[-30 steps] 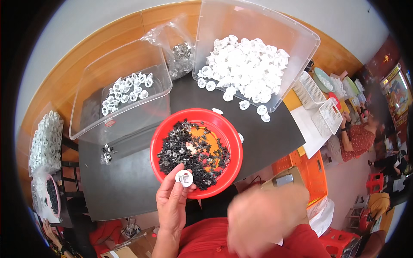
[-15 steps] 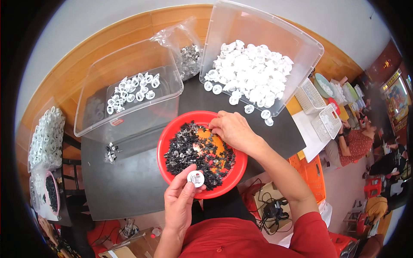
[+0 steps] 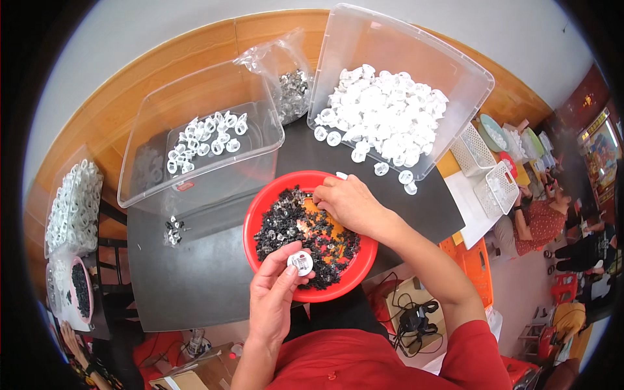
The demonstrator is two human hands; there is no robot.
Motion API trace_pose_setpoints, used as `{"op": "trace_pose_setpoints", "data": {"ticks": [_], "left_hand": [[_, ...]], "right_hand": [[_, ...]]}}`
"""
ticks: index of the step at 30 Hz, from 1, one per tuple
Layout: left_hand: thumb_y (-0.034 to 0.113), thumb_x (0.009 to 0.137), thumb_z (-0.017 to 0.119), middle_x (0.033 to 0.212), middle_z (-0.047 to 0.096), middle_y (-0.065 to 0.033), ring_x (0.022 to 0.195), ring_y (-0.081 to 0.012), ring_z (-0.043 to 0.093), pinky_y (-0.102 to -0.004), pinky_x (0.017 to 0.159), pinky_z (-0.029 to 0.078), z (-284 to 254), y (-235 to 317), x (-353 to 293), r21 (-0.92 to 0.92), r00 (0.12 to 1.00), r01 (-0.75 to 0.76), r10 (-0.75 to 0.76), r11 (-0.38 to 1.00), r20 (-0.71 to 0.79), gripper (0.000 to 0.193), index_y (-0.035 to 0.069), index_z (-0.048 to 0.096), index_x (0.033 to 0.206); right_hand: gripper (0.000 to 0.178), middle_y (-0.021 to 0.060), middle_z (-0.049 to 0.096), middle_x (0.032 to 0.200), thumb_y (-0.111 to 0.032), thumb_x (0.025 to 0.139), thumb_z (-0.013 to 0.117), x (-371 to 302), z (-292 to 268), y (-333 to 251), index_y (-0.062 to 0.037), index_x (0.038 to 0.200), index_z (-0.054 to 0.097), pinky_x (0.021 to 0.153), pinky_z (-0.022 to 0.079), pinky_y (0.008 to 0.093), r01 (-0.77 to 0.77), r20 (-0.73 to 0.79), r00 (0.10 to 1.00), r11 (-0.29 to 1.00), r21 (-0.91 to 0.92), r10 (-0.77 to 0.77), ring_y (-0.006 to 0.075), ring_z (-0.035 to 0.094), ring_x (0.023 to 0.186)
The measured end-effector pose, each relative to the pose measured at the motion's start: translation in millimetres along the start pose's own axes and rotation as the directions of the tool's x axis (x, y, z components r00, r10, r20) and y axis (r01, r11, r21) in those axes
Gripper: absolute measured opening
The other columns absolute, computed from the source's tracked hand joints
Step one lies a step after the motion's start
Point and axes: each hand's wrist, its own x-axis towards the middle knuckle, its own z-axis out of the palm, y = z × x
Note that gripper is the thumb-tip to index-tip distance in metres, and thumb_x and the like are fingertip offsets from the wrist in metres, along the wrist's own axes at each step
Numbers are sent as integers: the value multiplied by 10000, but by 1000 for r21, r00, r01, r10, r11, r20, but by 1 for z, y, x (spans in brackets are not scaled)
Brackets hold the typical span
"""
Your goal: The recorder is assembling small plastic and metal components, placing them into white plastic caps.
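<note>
The left grip point(image 3: 276, 286) pinched a round white cap point(image 3: 301, 263), no long axis evident, about half past six from the right grip point(image 3: 351, 203). The latter, fingertips bunched, was nearer the small black parts point(image 3: 276, 227) at the red basin's point(image 3: 367, 260) twelve o'clock; whether it held any could not be told. The dark table point(image 3: 195, 286) bore clear bins at half past ten point(image 3: 282, 138) and one.

A dark table point(image 3: 208, 260) carries a red basin point(image 3: 325, 294), clear bins point(image 3: 224, 166).
</note>
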Motion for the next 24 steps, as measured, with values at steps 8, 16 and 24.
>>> {"op": "trace_pose_setpoints", "data": {"ticks": [8,16,24], "left_hand": [[119,940,540,1107,631,-140,851,-154,631,-256,761,501,1,3,9,53,999,-36,38,998,-36,305,-1,546,1220],[186,958,553,973,651,-43,799,-98,610,-223,728,465,9,-6,29,125,1000,1,2,992,-21,211,31,616,1086],[144,924,602,899,636,-31,819,-93,599,-269,749,507,15,-11,29,-77,996,63,-58,995,60,106,56,610,982]], "right_hand": [[82,108,620,853,-103,853,603,-5,4,-3,-38,900,621,715,452,358,22,-97,995,984,179,-5,264,608,777],[88,39,587,881,-48,871,610,-30,-21,-34,-13,940,652,731,451,277,157,-153,987,567,809,-55,150,543,831],[143,62,602,920,-9,830,630,-41,-26,-36,-15,962,685,768,475,288,190,-193,980,569,800,-57,177,585,883]]}}
